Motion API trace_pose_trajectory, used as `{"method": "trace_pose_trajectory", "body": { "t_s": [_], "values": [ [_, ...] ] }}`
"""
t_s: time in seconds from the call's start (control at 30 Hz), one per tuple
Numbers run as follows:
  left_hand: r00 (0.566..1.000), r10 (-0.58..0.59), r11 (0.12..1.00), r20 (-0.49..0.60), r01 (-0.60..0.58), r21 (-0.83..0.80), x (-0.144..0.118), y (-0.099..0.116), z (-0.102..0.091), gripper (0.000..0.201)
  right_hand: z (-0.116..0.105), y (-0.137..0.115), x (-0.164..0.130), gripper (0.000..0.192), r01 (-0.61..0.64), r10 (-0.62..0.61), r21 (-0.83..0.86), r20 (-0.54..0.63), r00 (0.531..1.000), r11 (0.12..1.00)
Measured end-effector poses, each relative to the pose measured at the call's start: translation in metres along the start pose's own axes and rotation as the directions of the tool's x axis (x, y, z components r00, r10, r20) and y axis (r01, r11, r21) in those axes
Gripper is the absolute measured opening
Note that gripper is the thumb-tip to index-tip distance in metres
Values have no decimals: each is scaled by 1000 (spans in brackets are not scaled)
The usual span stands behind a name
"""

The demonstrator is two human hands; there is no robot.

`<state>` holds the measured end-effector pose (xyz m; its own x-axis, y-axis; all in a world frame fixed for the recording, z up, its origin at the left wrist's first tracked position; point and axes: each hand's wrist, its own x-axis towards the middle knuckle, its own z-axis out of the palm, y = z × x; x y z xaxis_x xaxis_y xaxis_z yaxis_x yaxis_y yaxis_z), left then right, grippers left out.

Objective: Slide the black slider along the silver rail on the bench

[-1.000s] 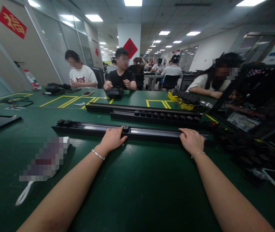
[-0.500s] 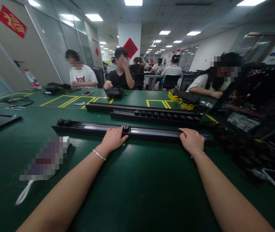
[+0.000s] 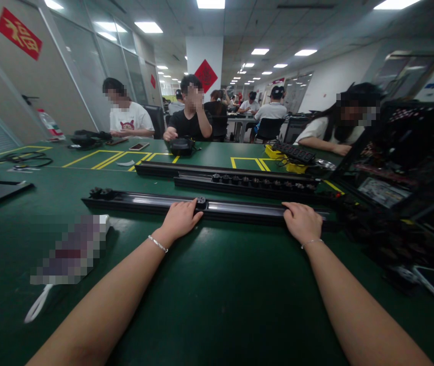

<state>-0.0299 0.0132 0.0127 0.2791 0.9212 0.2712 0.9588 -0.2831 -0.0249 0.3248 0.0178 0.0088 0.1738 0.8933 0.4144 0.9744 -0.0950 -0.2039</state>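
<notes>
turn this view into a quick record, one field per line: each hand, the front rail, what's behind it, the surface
left hand: index fingertip at the left edge of a small round black module
right hand: on the long black channel-shaped rail, toward its right end
front rail: also carries two dark modules near its left end
behind it: a black rail with a row of small dark modules, then another long black rail
surface: green tabletop with yellow lines
</notes>
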Motion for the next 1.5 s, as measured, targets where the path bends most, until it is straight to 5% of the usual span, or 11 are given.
{"method": "trace_pose_trajectory", "body": {
  "t_s": [1.5],
  "values": [
    [997, -78, 996, -12, 77, -47, 6, 6, 2, 59, -1, -2, -1, 39, -8, 8, 27, -2, 1000, 1000]
  ]
}}
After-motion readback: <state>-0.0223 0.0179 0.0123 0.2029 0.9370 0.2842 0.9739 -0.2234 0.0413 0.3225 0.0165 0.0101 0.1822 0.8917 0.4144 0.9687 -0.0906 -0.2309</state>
